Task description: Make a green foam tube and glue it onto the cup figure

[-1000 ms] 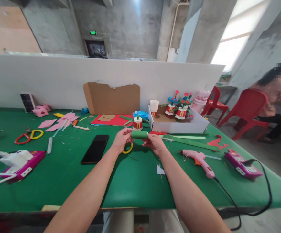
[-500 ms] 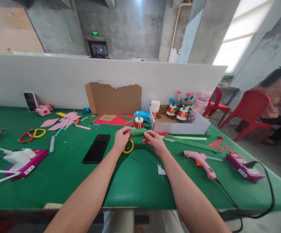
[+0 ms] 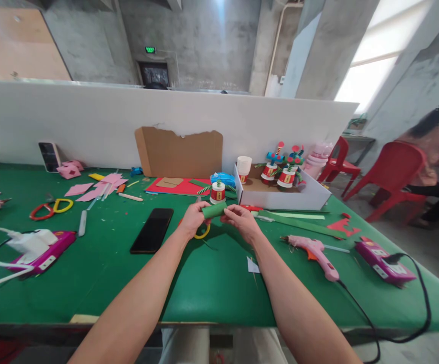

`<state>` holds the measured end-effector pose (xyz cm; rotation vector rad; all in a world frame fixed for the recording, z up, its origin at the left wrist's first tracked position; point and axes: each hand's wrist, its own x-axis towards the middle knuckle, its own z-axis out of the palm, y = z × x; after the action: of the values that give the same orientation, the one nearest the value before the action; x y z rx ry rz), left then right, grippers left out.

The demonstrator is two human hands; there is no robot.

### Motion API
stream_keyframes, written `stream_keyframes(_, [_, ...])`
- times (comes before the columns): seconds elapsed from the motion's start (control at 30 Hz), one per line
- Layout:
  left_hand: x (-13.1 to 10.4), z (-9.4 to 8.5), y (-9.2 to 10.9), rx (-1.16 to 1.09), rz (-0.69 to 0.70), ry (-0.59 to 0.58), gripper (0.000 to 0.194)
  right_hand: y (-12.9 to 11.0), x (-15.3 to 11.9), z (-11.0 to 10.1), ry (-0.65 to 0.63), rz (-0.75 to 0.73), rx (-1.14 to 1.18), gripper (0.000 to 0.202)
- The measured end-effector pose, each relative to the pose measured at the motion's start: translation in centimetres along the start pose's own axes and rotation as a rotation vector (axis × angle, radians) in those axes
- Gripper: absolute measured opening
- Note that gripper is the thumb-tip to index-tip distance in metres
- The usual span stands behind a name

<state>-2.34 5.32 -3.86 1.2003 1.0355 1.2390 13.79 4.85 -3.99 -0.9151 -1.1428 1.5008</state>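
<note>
A rolled piece of green paper [image 3: 214, 210] is held between both hands above the table. My left hand [image 3: 193, 218] grips its left end, and my right hand [image 3: 239, 218] pinches its right end. Under my left hand lies a pair of scissors with a yellow handle loop [image 3: 203, 232], partly hidden. Just beyond the roll stands a small red and white paper cup [image 3: 218, 193] with striped folded-paper strips at its sides and a green coil on top. A black phone [image 3: 152, 231] rests left of my left hand.
A pink glue gun [image 3: 313, 253] and a purple power strip [image 3: 386, 262] with cables lie right. Behind is a white box [image 3: 283, 199] of decorated cups. Scissors [image 3: 50, 210], pink paper [image 3: 79, 189] and another power strip [image 3: 48, 255] are left. A person sits far right.
The green paper roll has tilted, its right end higher and its left end lower. My left hand has shifted slightly down along it.
</note>
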Motion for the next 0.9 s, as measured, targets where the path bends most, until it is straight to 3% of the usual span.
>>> stream_keyframes(0.2, [0.0,-0.1,0.3,0.224,0.024,0.04,0.022,-0.5,0.0,-0.5,0.004,0.02,-0.086,0.037])
stream_keyframes(0.33, [0.1,-0.1,0.0,0.288,0.0,-0.025,0.025,-1.1,0.2,-0.9,0.127,0.0,-0.151,0.037])
stream_keyframes(0.47, [0.3,0.0,-0.6,0.304,0.026,-0.08,0.026,-1.3,0.5,-1.1,0.294,-0.116,-0.213,0.039])
stream_keyframes(0.57, [0.2,0.2,-1.0,0.301,0.015,-0.087,0.023,-2.0,-0.1,-1.0,0.346,-0.243,-0.331,0.038])
stream_keyframes(0.73, [0.0,0.4,-1.0,0.29,-0.002,-0.068,0.025,-5.7,-4.5,-2.0,0.325,-0.327,-0.658,0.036])
stream_keyframes(0.8, [0.0,0.4,-0.9,0.277,0.008,-0.068,0.024,-7.2,-7.3,-3.5,0.412,-0.338,-0.942,0.034])
stream_keyframes(0.9, [0.1,0.3,-0.9,0.278,0.027,-0.075,0.025,-8.3,-11.4,-7.4,0.544,-0.249,-1.302,0.031])
